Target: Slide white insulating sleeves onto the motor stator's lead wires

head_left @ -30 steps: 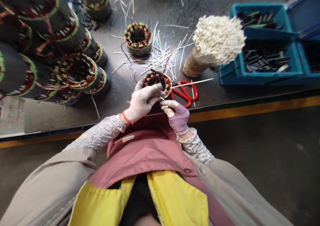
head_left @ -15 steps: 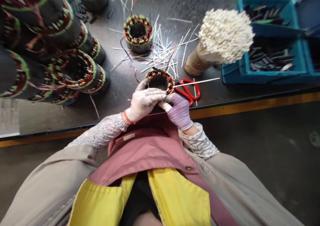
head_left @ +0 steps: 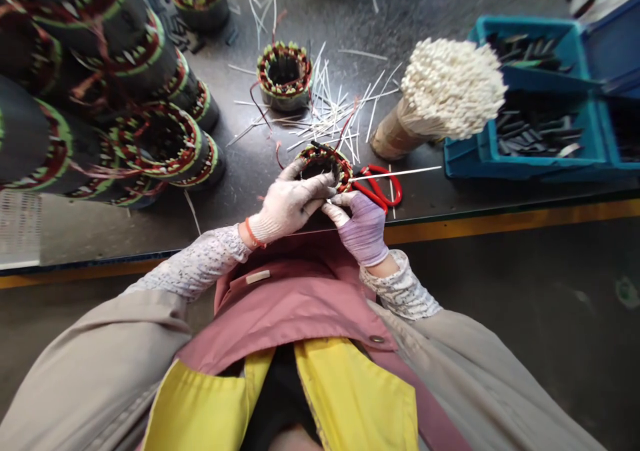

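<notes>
Fingers of my left hand [head_left: 287, 204], white-gloved, curl over the rim of the wound stator [head_left: 325, 161], held up just over the counter [head_left: 115, 231] edge. Fingers of my right hand [head_left: 363, 228], purple-gloved, pinch close by its lower rim; I can't tell on what. Red scissors [head_left: 383, 184] lie just beyond.

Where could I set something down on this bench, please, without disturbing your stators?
Bare bench top shows behind the loose white sleeves, left of the blue crate; another strip runs along the front edge below the stacked stators. It's crowded around the held stator, red scissors and bundled sleeves.
</notes>
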`<action>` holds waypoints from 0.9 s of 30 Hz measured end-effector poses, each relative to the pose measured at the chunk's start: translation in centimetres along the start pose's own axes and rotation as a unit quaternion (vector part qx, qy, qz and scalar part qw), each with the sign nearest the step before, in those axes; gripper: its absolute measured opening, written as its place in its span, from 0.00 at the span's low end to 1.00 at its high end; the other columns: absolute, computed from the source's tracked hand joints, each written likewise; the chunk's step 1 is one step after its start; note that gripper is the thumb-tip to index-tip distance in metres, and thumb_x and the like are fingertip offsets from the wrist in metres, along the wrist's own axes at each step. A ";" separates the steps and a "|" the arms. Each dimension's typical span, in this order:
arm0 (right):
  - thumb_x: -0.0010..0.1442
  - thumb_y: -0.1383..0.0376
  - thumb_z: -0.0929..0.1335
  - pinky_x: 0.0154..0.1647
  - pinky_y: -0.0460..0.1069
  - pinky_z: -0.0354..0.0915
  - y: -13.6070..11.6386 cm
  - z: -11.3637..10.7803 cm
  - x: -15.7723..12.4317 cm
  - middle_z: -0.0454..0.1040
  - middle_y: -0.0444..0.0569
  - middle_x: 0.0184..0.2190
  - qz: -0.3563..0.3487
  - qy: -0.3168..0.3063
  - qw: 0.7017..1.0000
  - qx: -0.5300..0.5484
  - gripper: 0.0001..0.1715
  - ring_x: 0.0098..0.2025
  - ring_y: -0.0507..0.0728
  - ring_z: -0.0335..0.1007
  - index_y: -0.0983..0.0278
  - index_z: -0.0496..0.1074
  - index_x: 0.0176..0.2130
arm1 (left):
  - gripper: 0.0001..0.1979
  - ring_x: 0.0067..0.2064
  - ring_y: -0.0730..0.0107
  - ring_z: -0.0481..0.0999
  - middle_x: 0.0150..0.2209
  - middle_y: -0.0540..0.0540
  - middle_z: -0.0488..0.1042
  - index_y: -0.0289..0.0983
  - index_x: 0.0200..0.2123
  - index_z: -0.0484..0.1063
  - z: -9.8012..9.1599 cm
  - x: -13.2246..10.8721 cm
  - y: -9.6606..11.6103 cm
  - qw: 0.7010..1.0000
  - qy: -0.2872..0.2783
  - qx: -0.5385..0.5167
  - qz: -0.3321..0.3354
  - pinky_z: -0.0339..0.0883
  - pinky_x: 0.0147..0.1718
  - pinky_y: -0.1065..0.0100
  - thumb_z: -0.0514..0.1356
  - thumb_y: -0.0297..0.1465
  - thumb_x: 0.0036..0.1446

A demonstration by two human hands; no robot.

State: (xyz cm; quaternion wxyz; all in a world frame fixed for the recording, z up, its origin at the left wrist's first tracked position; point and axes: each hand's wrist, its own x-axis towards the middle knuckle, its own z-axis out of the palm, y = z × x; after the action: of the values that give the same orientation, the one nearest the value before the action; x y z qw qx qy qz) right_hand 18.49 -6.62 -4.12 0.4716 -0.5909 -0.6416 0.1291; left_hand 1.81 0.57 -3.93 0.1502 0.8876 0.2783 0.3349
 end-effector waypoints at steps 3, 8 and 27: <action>0.62 0.59 0.70 0.39 0.50 0.72 0.0 0.0 0.0 0.78 0.48 0.29 -0.008 -0.005 1.000 -0.022 0.11 0.33 0.56 0.76 0.63 0.75 0.32 | 0.17 0.53 0.58 0.78 0.45 0.42 0.81 0.35 0.54 0.74 0.1 0.0 0.2 1.000 0.000 0.001 -0.006 0.63 0.64 0.53 0.56 0.28 0.63; 0.64 0.59 0.69 0.37 0.49 0.73 0.2 -0.2 -0.6 0.79 0.48 0.31 -0.021 -0.019 0.999 -0.021 0.10 0.33 0.55 0.76 0.64 0.74 0.35 | 0.18 0.50 0.59 0.80 0.41 0.43 0.82 0.34 0.55 0.73 0.4 0.2 0.0 1.000 0.006 -0.010 0.004 0.62 0.65 0.50 0.57 0.28 0.62; 0.67 0.55 0.65 0.33 0.50 0.60 -0.6 -2.3 2.0 0.77 0.53 0.34 -0.135 -0.146 0.929 -0.311 0.17 0.36 0.57 0.72 0.64 0.75 0.38 | 0.18 0.41 0.63 0.81 0.39 0.45 0.82 0.35 0.54 0.74 1.2 0.4 -0.2 0.999 0.019 -0.008 0.028 0.62 0.64 0.52 0.54 0.29 0.64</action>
State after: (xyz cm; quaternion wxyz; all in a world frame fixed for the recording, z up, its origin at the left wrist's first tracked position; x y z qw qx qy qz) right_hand 20.12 -5.97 -1.57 0.1783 -0.5904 -0.7852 -0.0567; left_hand 2.81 0.86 -4.72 0.1423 0.8873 0.2536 0.3580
